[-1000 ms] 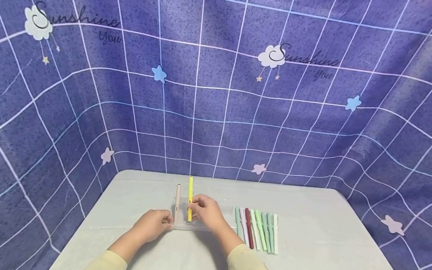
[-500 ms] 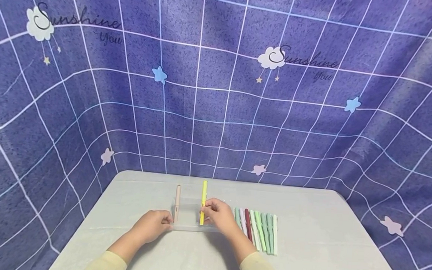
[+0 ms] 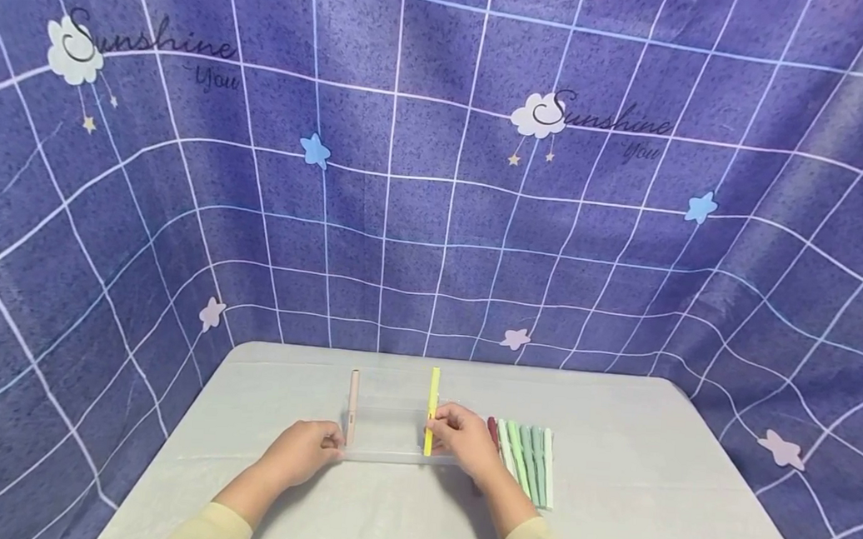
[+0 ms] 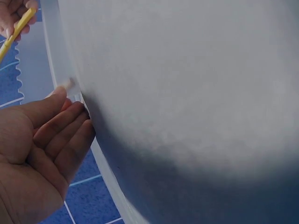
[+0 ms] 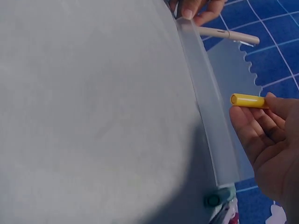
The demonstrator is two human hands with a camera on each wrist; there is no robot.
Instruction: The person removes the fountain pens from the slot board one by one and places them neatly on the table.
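Note:
A clear plastic pen stand with a scalloped edge stands on the table, and a beige pen is upright at its left end. My left hand holds that end's front corner, thumb on the rim in the left wrist view. Between thumb and fingers, my right hand pinches a yellow pen, upright over the right part of the stand. The right wrist view shows the lower end of the yellow pen beside the scalloped edge, apart from the front strip.
To the right lies a row of several pens, green, white and dark red, its left part hidden behind my right hand. The table has a pale cover. A blue gridded curtain hangs behind and at both sides.
My right hand has carried the yellow pen rightward along the stand, away from the beige pen, and now covers the left pens of the row. My left hand has stayed at the corner.

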